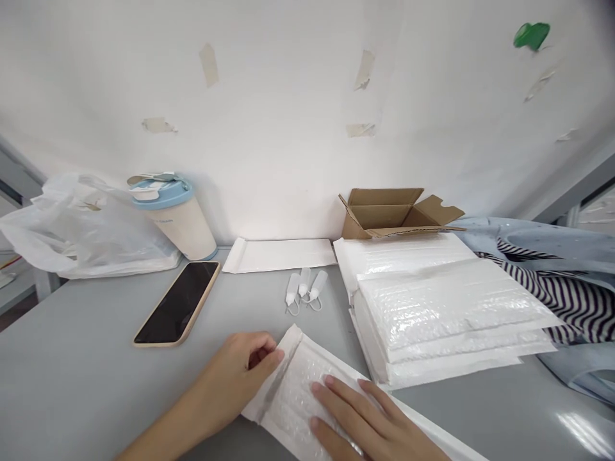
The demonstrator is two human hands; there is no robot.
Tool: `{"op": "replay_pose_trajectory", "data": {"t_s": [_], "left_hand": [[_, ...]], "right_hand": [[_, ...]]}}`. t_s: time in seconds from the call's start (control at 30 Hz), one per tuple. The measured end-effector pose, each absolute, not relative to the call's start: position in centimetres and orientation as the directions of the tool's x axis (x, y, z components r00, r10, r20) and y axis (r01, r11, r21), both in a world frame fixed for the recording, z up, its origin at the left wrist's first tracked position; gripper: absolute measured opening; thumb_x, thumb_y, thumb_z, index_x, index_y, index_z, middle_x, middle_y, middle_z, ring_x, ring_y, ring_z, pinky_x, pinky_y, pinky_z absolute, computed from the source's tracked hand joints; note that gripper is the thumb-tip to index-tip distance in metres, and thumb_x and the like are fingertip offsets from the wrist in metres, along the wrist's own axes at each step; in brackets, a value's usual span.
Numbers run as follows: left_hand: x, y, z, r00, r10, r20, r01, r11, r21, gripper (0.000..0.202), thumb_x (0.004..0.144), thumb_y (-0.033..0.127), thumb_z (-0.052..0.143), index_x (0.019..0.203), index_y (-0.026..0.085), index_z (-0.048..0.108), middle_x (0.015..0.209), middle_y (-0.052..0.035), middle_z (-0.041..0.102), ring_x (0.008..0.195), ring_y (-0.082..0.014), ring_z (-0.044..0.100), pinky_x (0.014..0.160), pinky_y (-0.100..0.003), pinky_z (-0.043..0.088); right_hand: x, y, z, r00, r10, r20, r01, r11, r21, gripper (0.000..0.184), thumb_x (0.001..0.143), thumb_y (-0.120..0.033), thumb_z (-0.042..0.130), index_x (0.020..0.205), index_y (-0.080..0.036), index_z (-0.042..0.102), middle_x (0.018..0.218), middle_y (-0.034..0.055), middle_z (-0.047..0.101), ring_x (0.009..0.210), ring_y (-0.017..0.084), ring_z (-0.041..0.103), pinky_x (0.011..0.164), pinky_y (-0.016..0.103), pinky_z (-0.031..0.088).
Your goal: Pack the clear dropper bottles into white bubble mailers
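A white bubble mailer lies slanted on the grey table at the front. My left hand is closed at its flap end, thumb and curled fingers pinching the flap's edge. Flat on the mailer's bubbled face rests my right hand, fingers spread and holding nothing. Just beyond the mailer are three small clear squeeze bottles with tethered caps. The mailer's lower end runs out of view under my right hand.
A stack of bubble mailers sits at right, before an open cardboard box. Another white mailer lies by the wall. Leftward are a phone, a tumbler and a plastic bag. Striped cloth lies far right.
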State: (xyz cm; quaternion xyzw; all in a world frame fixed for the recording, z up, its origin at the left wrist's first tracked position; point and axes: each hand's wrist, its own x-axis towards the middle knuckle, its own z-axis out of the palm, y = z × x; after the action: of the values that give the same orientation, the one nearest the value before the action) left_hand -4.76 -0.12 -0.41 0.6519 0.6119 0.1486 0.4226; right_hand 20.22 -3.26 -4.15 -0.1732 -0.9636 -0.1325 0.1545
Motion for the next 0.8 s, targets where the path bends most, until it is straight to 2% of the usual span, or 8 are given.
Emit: {"op": "replay_pose_trajectory", "data": {"t_s": [0.07, 0.17, 0.3, 0.37, 0.47, 0.57, 0.73, 0.8], "left_hand": [[-4.8, -0.2, -0.3, 0.225, 0.909, -0.35, 0.629, 0.138, 0.765, 0.043, 0.09, 0.052, 0.039, 0.065, 0.018, 0.049, 0.059, 0.0044, 0.037, 0.055, -0.0129, 0.037, 0.048, -0.022, 0.029], [-4.9, -0.8, 0.1, 0.311, 0.848, -0.43, 0.528, 0.222, 0.82, 0.051, 0.095, 0.053, 0.03, 0.078, 0.016, 0.06, 0.06, 0.0026, 0.048, 0.056, -0.0152, 0.05, 0.052, -0.023, 0.041], [-5.6, -1.4, 0.8, 0.5, 0.802, -0.326, 0.59, -0.04, 0.807, 0.031, 0.096, 0.026, 0.037, 0.091, 0.02, 0.067, 0.09, -0.0007, 0.06, 0.079, -0.015, 0.058, 0.07, -0.021, 0.046], [-6.1, -1.4, 1.1, 0.58, 0.76, -0.293, 0.603, -0.158, 0.782, 0.033, 0.092, 0.012, 0.038, 0.104, 0.026, 0.066, 0.107, 0.0, 0.058, 0.095, -0.0142, 0.057, 0.085, -0.02, 0.044], [-6.2, -1.2, 0.8, 0.633, 0.733, -0.248, 0.609, -0.274, 0.744, 0.05, 0.085, -0.001, 0.039, 0.116, 0.031, 0.062, 0.119, -0.0001, 0.054, 0.112, -0.015, 0.051, 0.098, -0.024, 0.039], [-5.8, -0.8, -0.4, 0.656, 0.746, -0.114, 0.585, -0.407, 0.701, 0.054, 0.085, -0.003, 0.038, 0.12, 0.031, 0.062, 0.121, -0.0033, 0.054, 0.114, -0.0176, 0.05, 0.097, -0.028, 0.041], [-5.7, -0.1, -1.5, 0.666, 0.744, 0.051, 0.443, -0.449, 0.776, 0.036, 0.088, 0.008, 0.046, 0.106, 0.028, 0.071, 0.114, -0.0059, 0.06, 0.099, -0.0181, 0.057, 0.087, -0.027, 0.045], [-6.1, 0.1, -0.7, 0.632, 0.774, 0.019, 0.396, -0.344, 0.851, 0.026, 0.091, 0.015, 0.048, 0.096, 0.022, 0.072, 0.104, -0.004, 0.064, 0.09, -0.0161, 0.06, 0.082, -0.024, 0.045]], "right_hand": [[20.3, -2.9, -4.8, -0.903, 0.268, 0.337, 0.367, 0.888, 0.276, 0.038, 0.101, -0.04, 0.042, 0.134, -0.024, 0.052, 0.139, 0.0047, 0.056, 0.127, 0.021, 0.053, 0.086, 0.032, 0.057], [20.5, -2.8, -5.2, -0.901, 0.277, 0.334, 0.377, 0.881, 0.285, 0.039, 0.102, -0.04, 0.04, 0.136, -0.025, 0.051, 0.139, 0.0043, 0.057, 0.127, 0.022, 0.053, 0.086, 0.033, 0.057], [20.6, -3.1, -5.4, -0.89, 0.298, 0.344, 0.392, 0.886, 0.248, 0.037, 0.102, -0.037, 0.041, 0.135, -0.023, 0.051, 0.14, 0.0061, 0.056, 0.128, 0.023, 0.053, 0.089, 0.034, 0.056], [20.6, -3.2, -5.6, -0.879, 0.331, 0.343, 0.412, 0.89, 0.198, 0.036, 0.101, -0.037, 0.043, 0.133, -0.022, 0.052, 0.141, 0.0071, 0.055, 0.129, 0.024, 0.051, 0.09, 0.035, 0.055], [20.7, -3.4, -5.4, -0.868, 0.391, 0.307, 0.431, 0.899, 0.075, 0.037, 0.1, -0.037, 0.045, 0.132, -0.02, 0.052, 0.142, 0.0064, 0.054, 0.13, 0.023, 0.051, 0.093, 0.035, 0.054], [20.5, -3.1, -4.8, -0.816, 0.499, 0.293, 0.475, 0.867, -0.154, 0.043, 0.098, -0.045, 0.046, 0.132, -0.018, 0.05, 0.142, 0.0088, 0.054, 0.132, 0.022, 0.048, 0.1, 0.035, 0.049], [20.6, -3.5, -7.3, -0.781, 0.548, 0.301, 0.375, 0.796, -0.476, 0.062, 0.092, -0.056, 0.05, 0.14, -0.018, 0.042, 0.142, 0.0154, 0.052, 0.132, 0.024, 0.048, 0.103, 0.035, 0.045], [20.9, -6.1, -11.1, -0.721, 0.66, 0.211, 0.47, 0.69, -0.551, 0.061, 0.091, -0.052, 0.054, 0.142, -0.02, 0.041, 0.141, 0.0159, 0.052, 0.13, 0.025, 0.05, 0.1, 0.037, 0.048]]}}
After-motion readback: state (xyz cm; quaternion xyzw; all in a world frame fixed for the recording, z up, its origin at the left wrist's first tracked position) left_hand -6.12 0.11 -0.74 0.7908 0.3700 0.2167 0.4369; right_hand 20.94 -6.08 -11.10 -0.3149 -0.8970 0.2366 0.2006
